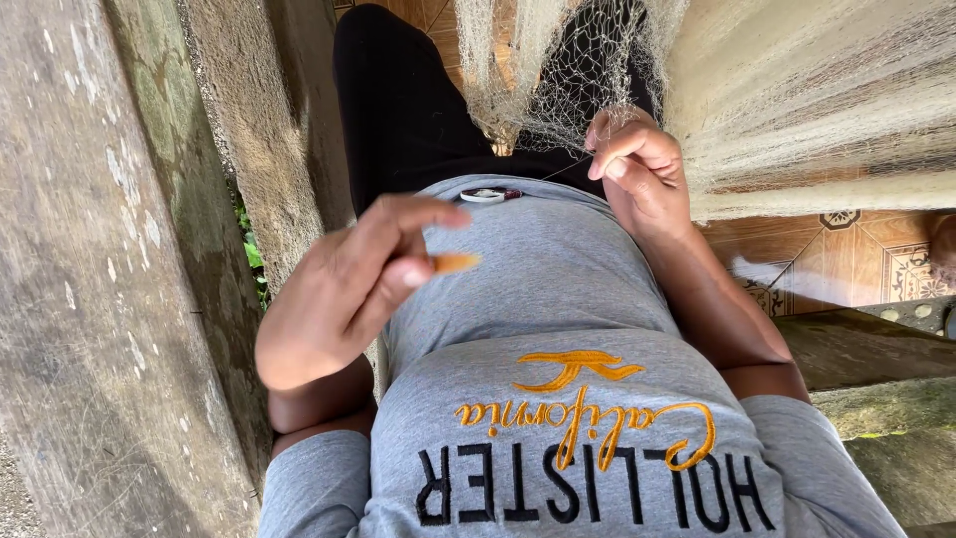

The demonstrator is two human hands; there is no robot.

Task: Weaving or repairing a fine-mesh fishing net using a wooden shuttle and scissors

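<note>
- The fingers [413, 234] of the left hand [344, 299] are pinched around a small orange netting needle [456, 263], held above the grey T-shirt [558, 289].
- The right hand [637, 164] pinches a thin strand where the pale fishing net [588, 70] hangs, just above the shirt's hem.
- The net drapes over black trousers [398, 100].
- A small white object [485, 195] sits at the shirt's hem.
- A weathered concrete post [90, 299] stands left of the shirt.
</note>
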